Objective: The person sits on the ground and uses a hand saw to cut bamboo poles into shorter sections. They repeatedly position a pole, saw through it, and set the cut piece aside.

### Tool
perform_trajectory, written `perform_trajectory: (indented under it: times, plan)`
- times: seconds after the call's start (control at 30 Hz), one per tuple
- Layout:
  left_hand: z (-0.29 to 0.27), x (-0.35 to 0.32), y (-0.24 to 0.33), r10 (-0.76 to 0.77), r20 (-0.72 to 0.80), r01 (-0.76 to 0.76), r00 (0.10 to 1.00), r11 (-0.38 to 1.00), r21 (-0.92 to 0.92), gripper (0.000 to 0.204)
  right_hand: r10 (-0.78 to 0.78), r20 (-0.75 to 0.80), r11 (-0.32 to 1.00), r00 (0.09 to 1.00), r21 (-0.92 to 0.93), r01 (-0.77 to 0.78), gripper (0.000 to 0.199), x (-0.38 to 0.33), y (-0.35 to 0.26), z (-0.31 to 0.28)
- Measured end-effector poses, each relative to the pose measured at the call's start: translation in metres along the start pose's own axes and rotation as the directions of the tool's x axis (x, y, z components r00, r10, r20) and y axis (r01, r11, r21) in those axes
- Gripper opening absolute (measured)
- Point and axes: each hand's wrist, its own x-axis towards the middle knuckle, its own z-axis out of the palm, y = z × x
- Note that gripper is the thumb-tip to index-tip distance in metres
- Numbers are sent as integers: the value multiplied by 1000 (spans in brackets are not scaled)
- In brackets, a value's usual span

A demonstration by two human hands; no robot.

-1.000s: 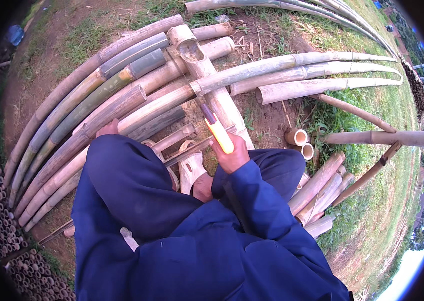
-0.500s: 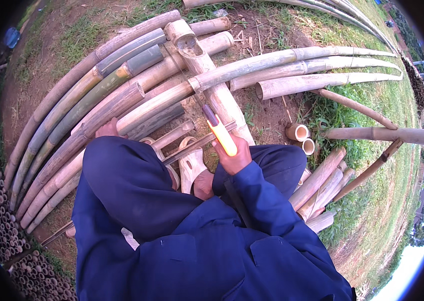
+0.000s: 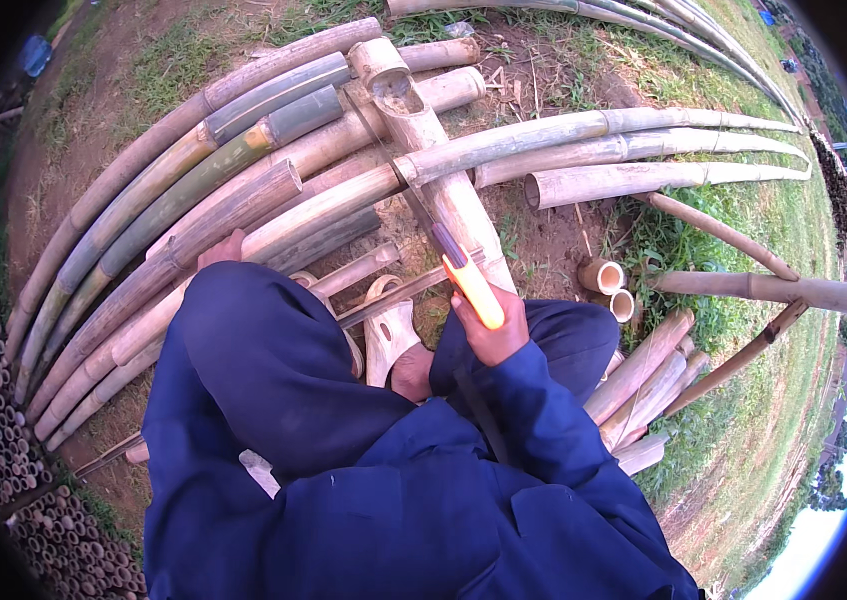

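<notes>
A handsaw (image 3: 473, 285) with a yellow and dark handle is gripped in my right hand (image 3: 495, 325). Its thin blade slants away from me across a long pale bamboo pole (image 3: 343, 203), touching it where the pole crosses a thick bamboo support (image 3: 448, 200). That support has a notch cut near its far end. To the left, my left hand (image 3: 221, 250) holds the pole, fingers over its side; my knee hides part of this hand.
Several bamboo poles (image 3: 183, 160) lie on the far left. Short bamboo pieces (image 3: 643, 385) are heaped at my right, near two cut rings (image 3: 603, 275). A split bamboo strip (image 3: 403, 290) passes over my pale clog (image 3: 390, 335). Stacked bamboo (image 3: 73, 545) fills the left edge.
My right hand has drawn the saw slightly back toward me, so more blade shows on my side of the pole. My left hand stays on the pole. The whole view has shifted a little.
</notes>
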Motion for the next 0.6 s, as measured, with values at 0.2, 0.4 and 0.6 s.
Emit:
perform_trajectory:
  times: [0.2, 0.4, 0.6]
  plan:
    - [-19, -29, 17, -78, -146, 57, 986, 989, -138, 64, 16, 31, 998, 999, 58, -17, 19, -6, -4, 10]
    - [3, -23, 0, -42, -157, 20, 987, 991, -135, 60, 108, 84, 994, 991, -35, -106, 34, -117, -34, -64]
    - [1, -24, 13, -68, -199, 46, 978, 992, -117, 60, -67, -17, 997, 998, 36, 68, 13, -2, -3, 15]
